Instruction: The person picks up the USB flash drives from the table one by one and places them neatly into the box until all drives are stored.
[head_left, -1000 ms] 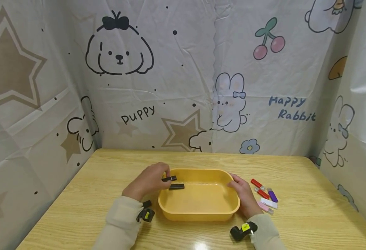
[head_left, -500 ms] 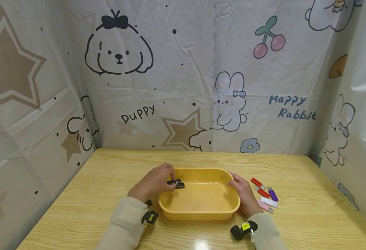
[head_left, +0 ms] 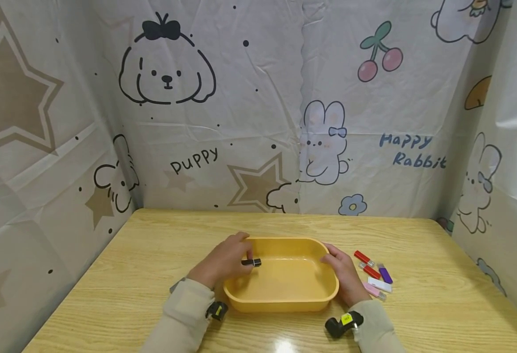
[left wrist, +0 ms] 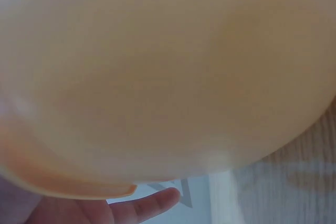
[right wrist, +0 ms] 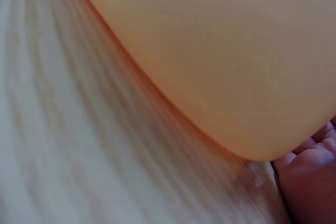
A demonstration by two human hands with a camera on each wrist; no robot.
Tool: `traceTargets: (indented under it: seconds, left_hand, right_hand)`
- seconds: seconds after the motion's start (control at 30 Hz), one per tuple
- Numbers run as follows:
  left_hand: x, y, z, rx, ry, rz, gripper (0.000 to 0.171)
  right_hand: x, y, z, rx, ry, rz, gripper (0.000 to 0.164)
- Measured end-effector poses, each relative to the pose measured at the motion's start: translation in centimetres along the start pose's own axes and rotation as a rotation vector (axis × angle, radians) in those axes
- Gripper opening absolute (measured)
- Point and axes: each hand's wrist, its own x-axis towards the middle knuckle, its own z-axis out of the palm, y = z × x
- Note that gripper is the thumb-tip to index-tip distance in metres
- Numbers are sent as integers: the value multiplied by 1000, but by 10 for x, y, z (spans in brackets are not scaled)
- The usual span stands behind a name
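In the head view, my left hand (head_left: 225, 260) reaches over the left end of a yellow plastic tray (head_left: 285, 306). Its fingers pinch a black USB flash drive (head_left: 251, 263) low inside the tray, overlapping the spot of another black drive. My right hand (head_left: 344, 274) grips the tray's right end, thumb over the rim. The tray's wall (left wrist: 173, 93) fills most of the left wrist view, with a finger of the left hand (left wrist: 147, 205) stretched out past the rim. In the right wrist view, the tray wall (right wrist: 236, 66) stands beside part of the right hand (right wrist: 315, 182).
Right of the tray lie two red flash drives (head_left: 370, 271), a purple one (head_left: 385, 273), a white one (head_left: 379, 285) and a pink one (head_left: 374, 291). A small grey object (head_left: 176, 284) shows beside the left sleeve. Printed cloth (head_left: 249, 117) encloses the wooden table (head_left: 108, 304).
My left hand has moved rightward and down into the tray with the black flash drive, bringing it over the other black drive there. The right hand keeps its hold on the tray.
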Motion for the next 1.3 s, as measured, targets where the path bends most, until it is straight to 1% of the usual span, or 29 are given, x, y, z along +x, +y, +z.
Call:
traceTargets:
  seconds: [0.13,0.47,0.6,0.97,1.3]
  left_hand:
    - [1,0,2,-2,-3,10,15]
    - [2,0,7,38,-7,-1,16]
    - [1,1,8,28,-3,-1,16]
    - [-1,4,9,88,-9,-16,14]
    - [-3,7,8,84,-14,-42,15]
  right_hand:
    - [-1,0,1,-20,1,-4,44]
    - [-1,-1,0,-37,8,4,45]
    - [-1,-1,0,-31,11,6,45]
    - [-1,-1,0,4,6,0,43]
    - [0,0,1,1,5,-3,43]
